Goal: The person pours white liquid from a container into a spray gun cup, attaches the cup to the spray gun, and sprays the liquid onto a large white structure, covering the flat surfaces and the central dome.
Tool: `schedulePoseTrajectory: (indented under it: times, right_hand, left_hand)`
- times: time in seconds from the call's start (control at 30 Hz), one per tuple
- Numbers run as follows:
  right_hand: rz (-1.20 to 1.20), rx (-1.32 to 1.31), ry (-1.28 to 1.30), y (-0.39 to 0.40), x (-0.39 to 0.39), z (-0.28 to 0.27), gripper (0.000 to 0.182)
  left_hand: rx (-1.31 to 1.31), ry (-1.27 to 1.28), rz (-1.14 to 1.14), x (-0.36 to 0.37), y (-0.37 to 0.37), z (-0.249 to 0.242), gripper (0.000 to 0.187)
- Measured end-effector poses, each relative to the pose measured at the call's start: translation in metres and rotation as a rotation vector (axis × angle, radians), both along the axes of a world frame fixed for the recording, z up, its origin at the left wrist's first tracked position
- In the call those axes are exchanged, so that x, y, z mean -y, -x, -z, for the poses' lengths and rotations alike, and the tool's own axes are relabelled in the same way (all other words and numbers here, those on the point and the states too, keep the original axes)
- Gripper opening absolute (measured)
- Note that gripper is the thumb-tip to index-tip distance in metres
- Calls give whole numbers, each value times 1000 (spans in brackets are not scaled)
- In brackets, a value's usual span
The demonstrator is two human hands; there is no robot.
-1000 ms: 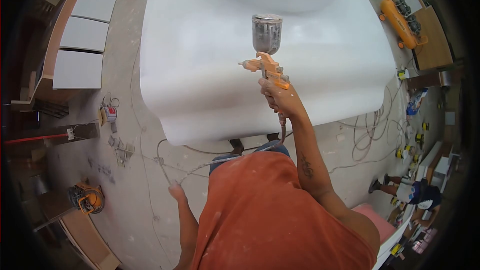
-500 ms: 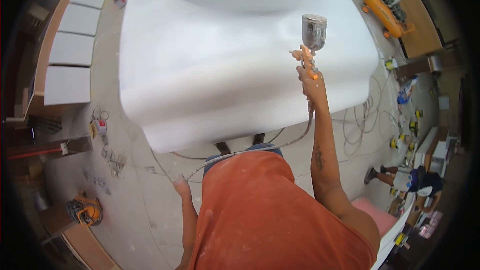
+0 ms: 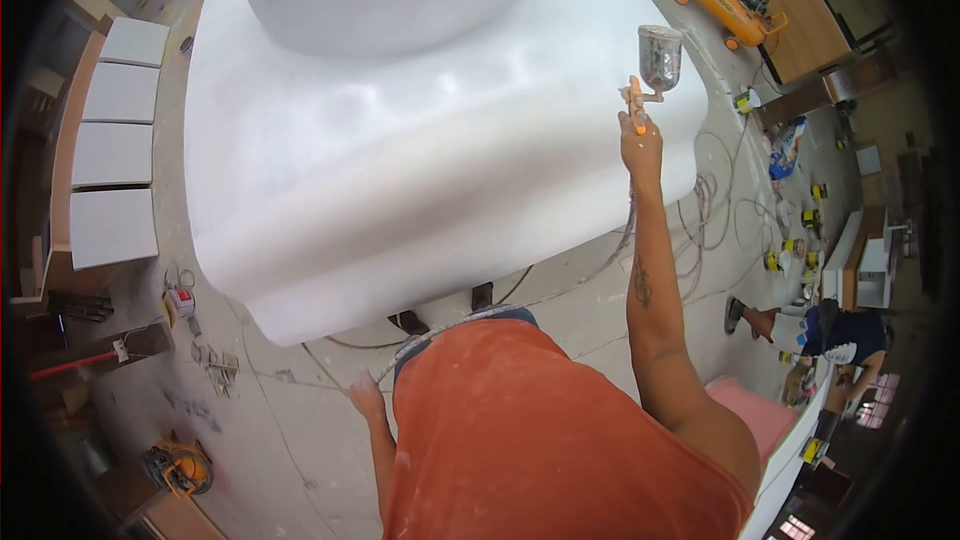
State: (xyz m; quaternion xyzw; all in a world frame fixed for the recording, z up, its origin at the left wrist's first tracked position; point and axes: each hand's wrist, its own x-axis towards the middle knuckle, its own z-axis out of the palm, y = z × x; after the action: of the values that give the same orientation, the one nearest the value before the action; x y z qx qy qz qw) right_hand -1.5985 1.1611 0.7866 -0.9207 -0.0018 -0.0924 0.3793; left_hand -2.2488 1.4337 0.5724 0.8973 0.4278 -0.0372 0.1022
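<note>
My right hand (image 3: 642,147) is closed around a spray gun (image 3: 660,60) with a paint-smeared metal cup on top and an orange body. It is held over the right part of a large glossy white curved piece (image 3: 400,170), which has a rounded grey-white raised section at its far side. From the gun's handle a hose (image 3: 545,295) runs down and across my waist to the left. Low at my left side, my left hand (image 3: 368,398) is closed on that hose. Its fingers are small and partly blurred.
White panels (image 3: 112,153) stand in a row at left. An orange air compressor (image 3: 725,0) is at far right. Hose coils (image 3: 705,200) and several cans lie on the right floor. Another person (image 3: 820,330) is bent over at right. An orange-black machine (image 3: 178,467) sits lower left.
My right hand has moved the spray gun to the right along the white piece, and the gun has turned. The whole view has shifted; my left hand still holds the hose.
</note>
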Motion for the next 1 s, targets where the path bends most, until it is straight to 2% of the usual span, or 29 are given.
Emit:
schedulePoseTrajectory:
  times: [0.07,0.1,0.17,0.23,0.37,0.43,0.63,0.77,0.83,0.87,0.93,1.0]
  right_hand:
    - [-38,-146,-187,20,-16,0,33]
    - [-53,-157,-193,37,-28,-1,33]
    - [-164,-380,-287,74,-56,-10,30]
    - [-230,-564,-365,117,-93,-33,26]
    - [-453,-675,-494,184,-161,-36,28]
    - [-520,-742,-460,211,-193,-43,21]
    - [-685,-992,-631,256,-235,-63,25]
    - [-583,-895,-582,253,-221,-58,23]
    - [-510,-615,-508,238,-199,-43,23]
    - [-505,-611,-507,227,-186,-38,23]
    - [-298,-629,-458,203,-155,-31,26]
    - [-222,-568,-442,182,-126,-30,28]
  left_hand:
    - [-33,-56,-9,3,3,-7,10]
    - [-15,29,-101,-4,13,5,12]
    - [1,103,-215,-12,32,22,16]
    - [87,151,-506,-21,50,27,22]
    - [-11,136,-472,-36,79,7,30]
    - [-79,55,-371,-40,103,6,32]
    - [-178,84,-420,-50,158,16,24]
    - [-203,86,-390,-52,165,23,25]
    - [-251,28,-260,-49,157,26,25]
    - [-248,28,-254,-48,145,24,25]
    - [-265,47,-219,-41,114,10,24]
    - [-257,68,-234,-35,86,8,24]
